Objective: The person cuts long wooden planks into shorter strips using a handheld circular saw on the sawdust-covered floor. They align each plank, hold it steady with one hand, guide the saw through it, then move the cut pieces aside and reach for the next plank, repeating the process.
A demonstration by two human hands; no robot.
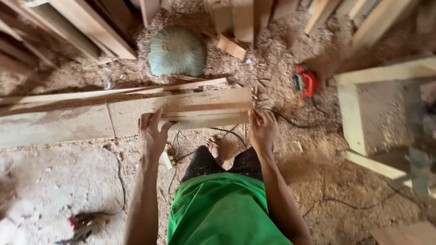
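Observation:
My left hand (152, 134) rests flat on a short wooden board (204, 109), fingers spread over its near edge. My right hand (262, 129) grips the board's right end, thumb on top. The board lies across a long, wide plank (54, 124) that runs off to the left. Thin wooden strips (113, 93) lie along the plank's far edge. Below me are my green shirt, dark trousers and a bare foot (215, 147) on the sawdust.
A red power tool (305, 81) sits on the sawdust floor at right, its black cable (290, 121) trailing under the board. A green round cushion (177, 51) lies beyond the plank. Timber stacks stand at the top; a wooden frame (359, 113) is at right; another tool (79, 224) lies lower left.

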